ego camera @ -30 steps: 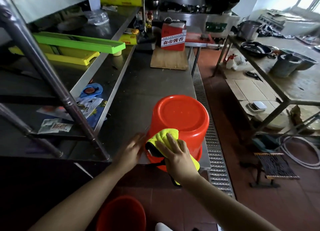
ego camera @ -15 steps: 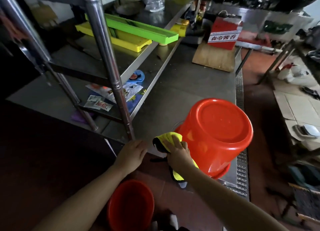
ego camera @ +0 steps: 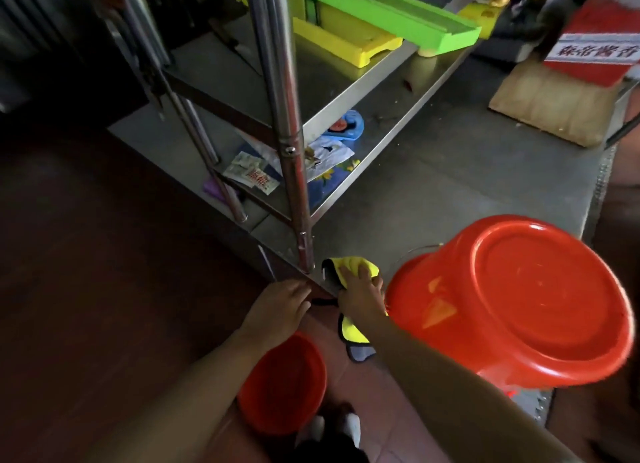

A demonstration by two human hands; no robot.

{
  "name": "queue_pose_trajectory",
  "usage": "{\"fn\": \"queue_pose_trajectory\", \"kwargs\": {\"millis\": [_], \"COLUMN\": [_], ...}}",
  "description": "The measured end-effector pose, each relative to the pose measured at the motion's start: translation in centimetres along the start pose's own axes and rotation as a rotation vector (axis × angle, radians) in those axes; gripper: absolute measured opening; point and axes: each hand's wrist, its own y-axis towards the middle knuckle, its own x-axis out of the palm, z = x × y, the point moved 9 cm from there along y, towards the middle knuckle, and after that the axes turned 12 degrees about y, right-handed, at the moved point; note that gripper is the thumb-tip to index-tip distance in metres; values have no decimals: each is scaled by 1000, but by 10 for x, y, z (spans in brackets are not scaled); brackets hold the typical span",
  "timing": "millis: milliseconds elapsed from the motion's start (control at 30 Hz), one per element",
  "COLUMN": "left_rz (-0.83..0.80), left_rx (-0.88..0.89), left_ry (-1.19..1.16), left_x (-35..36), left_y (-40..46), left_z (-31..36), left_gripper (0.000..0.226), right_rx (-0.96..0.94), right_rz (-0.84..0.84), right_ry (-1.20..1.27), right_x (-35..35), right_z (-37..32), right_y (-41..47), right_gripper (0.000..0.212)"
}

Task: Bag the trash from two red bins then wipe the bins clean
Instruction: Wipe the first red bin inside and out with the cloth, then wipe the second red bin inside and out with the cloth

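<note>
The upturned red bin (ego camera: 512, 303) at four o'clock was glossy, smooth plastic, catching light on its base; the second red bin (ego camera: 282, 381) at six o'clock looked the same plastic, duller in shadow. The yellow cloth (ego camera: 353, 268) was soft, matt fabric. The table (ego camera: 433, 185) was brushed, scuffed steel, its shelf post (ego camera: 287, 116) polished metal. At one o'clock lay a rough wooden board (ego camera: 550, 109) and shiny green and yellow plastic trays (ego camera: 381, 15).

A steel desk (ego camera: 450, 171) carries an upturned red bin (ego camera: 512, 303) just right of the right grip (ego camera: 360, 294), which presses a yellow cloth (ego camera: 349, 266) on the desk's near edge. Far beyond that grip lie a wooden board (ego camera: 550, 105) and a red box (ego camera: 595, 46). On the floor (ego camera: 377, 386), below the left grip (ego camera: 280, 308), stands a second red bin (ego camera: 284, 383).
</note>
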Motion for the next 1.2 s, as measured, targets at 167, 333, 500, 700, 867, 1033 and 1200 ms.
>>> {"fn": "queue_pose_trajectory", "kwargs": {"millis": [167,333,500,700,867,1033,1200], "left_rz": [-106,-113,-8,121,201,154,-334], "left_rx": [-69,-31,125,315,393,377,124], "left_ry": [-33,-2,-4,7,-24,-61,-300], "left_x": [22,28,-1,-54,-99,-128,-84], "left_y": [-4,-10,16,81,126,152,172], "left_z": [-13,-17,8,55,115,177,210], "left_gripper": [39,41,32,27,34,55,109], "right_rx": [28,84,8,79,70,236,534], "right_rz": [-61,-116,82,234,419,556,426], "right_ry": [19,-50,-140,-31,-51,-149,-16], "right_x": [6,14,-33,-149,-239,-298,-288], "right_z": [-8,1,-8,-24,-8,81,193], "right_y": [50,63,33,1,-48,-114,-167], "right_gripper": [64,54,29,30,28,54,111]}}
